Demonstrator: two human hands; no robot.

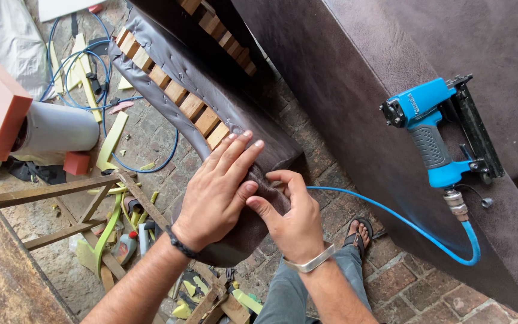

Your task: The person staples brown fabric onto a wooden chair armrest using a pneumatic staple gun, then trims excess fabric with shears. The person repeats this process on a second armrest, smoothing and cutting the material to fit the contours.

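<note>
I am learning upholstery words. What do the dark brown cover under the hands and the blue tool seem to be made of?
Dark brown cover: probably leather or faux leather; matte, grainy, it creases softly. Blue staple gun: seemingly painted metal body, with a grey ribbed grip, perhaps rubber.

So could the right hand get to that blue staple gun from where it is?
Probably yes. The right hand pinches the dark fabric, while the blue staple gun lies to its right on the upholstered panel, with only its hose between them.

Upholstery wkshop: pneumatic staple gun (436, 129), foam scraps (112, 141), wood frame (73, 213).
</note>
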